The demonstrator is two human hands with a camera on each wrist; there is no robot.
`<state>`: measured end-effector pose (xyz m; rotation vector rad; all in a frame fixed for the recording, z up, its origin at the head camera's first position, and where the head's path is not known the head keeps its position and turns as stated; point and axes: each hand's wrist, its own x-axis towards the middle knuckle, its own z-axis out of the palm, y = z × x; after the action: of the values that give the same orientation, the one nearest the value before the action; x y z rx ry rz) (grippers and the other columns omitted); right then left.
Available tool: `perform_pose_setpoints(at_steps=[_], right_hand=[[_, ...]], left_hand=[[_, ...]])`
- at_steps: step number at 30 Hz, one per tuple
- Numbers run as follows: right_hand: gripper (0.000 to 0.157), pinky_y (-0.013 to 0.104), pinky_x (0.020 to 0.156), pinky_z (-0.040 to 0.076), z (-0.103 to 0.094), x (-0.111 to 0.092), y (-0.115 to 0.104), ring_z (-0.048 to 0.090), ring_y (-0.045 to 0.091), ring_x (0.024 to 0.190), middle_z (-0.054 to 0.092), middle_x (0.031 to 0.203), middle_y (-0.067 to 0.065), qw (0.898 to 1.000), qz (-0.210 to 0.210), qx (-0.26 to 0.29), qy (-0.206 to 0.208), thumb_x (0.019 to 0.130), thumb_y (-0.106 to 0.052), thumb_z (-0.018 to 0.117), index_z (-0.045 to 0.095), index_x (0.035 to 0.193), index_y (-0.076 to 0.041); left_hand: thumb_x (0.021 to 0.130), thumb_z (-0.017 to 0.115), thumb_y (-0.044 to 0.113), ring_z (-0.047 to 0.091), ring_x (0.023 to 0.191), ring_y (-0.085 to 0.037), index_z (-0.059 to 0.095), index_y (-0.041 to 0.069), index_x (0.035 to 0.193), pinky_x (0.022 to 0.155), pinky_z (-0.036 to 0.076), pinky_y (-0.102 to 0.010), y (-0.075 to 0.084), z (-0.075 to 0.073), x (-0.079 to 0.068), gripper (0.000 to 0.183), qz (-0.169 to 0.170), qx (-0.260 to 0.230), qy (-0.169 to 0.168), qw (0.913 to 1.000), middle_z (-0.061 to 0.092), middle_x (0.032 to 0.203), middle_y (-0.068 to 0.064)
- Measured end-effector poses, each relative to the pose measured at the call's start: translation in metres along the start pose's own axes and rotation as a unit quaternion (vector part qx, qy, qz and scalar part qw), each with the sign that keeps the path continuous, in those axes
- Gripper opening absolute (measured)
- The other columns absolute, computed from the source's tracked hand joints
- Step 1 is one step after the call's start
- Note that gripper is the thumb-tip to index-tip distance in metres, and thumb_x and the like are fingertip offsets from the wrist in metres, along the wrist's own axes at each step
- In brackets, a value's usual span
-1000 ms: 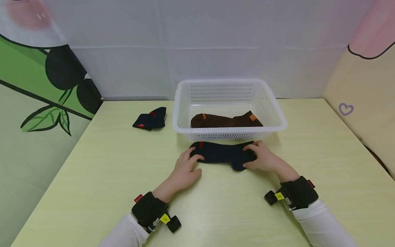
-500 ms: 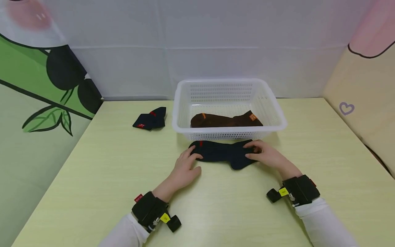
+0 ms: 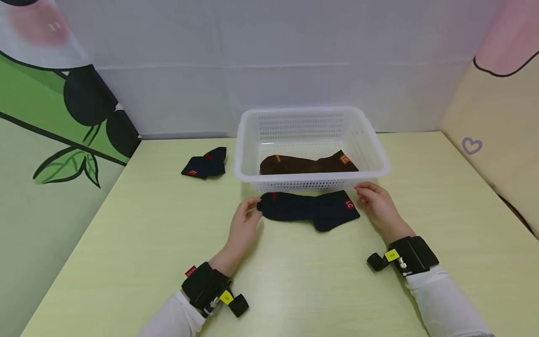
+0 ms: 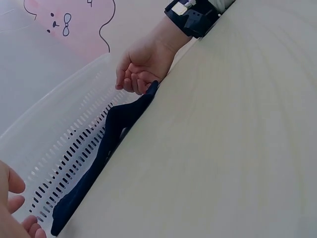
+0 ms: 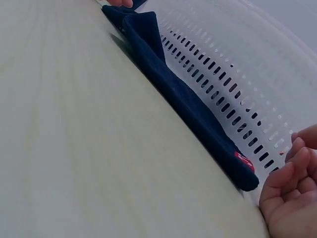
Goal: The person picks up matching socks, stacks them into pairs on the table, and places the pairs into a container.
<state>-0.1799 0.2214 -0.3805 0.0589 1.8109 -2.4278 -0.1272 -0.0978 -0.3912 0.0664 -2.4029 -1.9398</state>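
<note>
A dark navy sock (image 3: 309,209) lies flat in front of the white basket, its red-marked cuff to the right and its toe to the left. My left hand (image 3: 244,227) is at the toe end, fingers loosely bent; whether the fingertips touch the cloth is hard to tell. Just off the cuff, my right hand (image 3: 382,208) has its fingers loosely curled around nothing. The right wrist view shows that hand (image 5: 292,191) apart from the sock (image 5: 183,101). In the left wrist view, only fingers (image 4: 15,183) of my left hand show, beside the sock (image 4: 101,153).
The white plastic basket (image 3: 244,140) stands at the back of the pale table (image 3: 303,281), with a brown sock (image 3: 309,164) inside along its front wall. Left of it lies another navy sock (image 3: 205,163), folded or bunched. Patterned cloth walls border the table.
My right hand has let go of the sock's cuff and moved right, uncovering the red mark. The left hand has drawn back slightly left from atop the toe. The sock lies flatter at the cuff.
</note>
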Motion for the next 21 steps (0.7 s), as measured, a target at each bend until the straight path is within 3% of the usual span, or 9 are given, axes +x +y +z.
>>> perform_pose_setpoints(at_steps=[6,11,16,19,21], right_hand=[[0.036,0.017,0.059,0.039,0.002,-0.001,-0.001,0.045,0.005,0.059,0.053,0.068,-0.007,1.0,0.004,-0.009,0.016,0.095,0.003,0.043,0.065,0.074,-0.017],[0.036,0.016,0.058,0.04,0.002,-0.001,-0.001,0.046,0.003,0.059,0.054,0.068,-0.008,0.999,0.002,-0.043,0.015,0.094,0.003,0.045,0.065,0.074,-0.018],[0.033,0.015,0.058,0.041,0.0,-0.001,-0.001,0.047,0.002,0.06,0.054,0.069,-0.01,0.996,-0.005,-0.088,0.001,0.094,0.001,0.047,0.065,0.075,-0.02],[0.032,0.015,0.059,0.041,0.001,-0.001,-0.001,0.047,0.002,0.061,0.053,0.068,-0.01,0.994,-0.004,-0.112,-0.005,0.094,-0.001,0.049,0.065,0.076,-0.021],[0.03,0.015,0.059,0.041,0.003,-0.001,0.0,0.047,0.002,0.061,0.053,0.068,-0.01,0.992,-0.001,-0.126,-0.006,0.095,-0.002,0.049,0.064,0.077,-0.021]], left_hand=[[0.091,0.046,0.001,0.04,0.127,-0.033,0.048,-0.005,0.124,0.106,0.032,-0.047,0.003,-0.012,0.012,0.034,-0.02,-0.014,0.027,0.9993,0.046,0.135,-0.018],[0.092,0.046,0.003,0.029,0.134,-0.033,0.046,-0.004,0.127,0.11,0.026,-0.047,0.01,-0.036,0.032,0.036,-0.03,0.011,0.045,0.9985,0.039,0.142,-0.019],[0.095,0.046,0.011,0.006,0.14,-0.038,0.035,0.0,0.139,0.112,0.015,-0.053,0.014,-0.07,0.068,0.047,-0.017,0.107,0.04,0.9933,0.015,0.154,-0.019],[0.095,0.044,0.017,-0.006,0.14,-0.044,0.022,0.004,0.148,0.111,0.012,-0.059,0.012,-0.089,0.091,0.058,-0.029,0.197,0.012,0.9799,-0.003,0.155,-0.024],[0.094,0.042,0.018,-0.008,0.139,-0.048,0.017,0.005,0.15,0.11,0.011,-0.062,0.01,-0.099,0.103,0.063,-0.038,0.254,-0.004,0.9665,-0.006,0.153,-0.028]])
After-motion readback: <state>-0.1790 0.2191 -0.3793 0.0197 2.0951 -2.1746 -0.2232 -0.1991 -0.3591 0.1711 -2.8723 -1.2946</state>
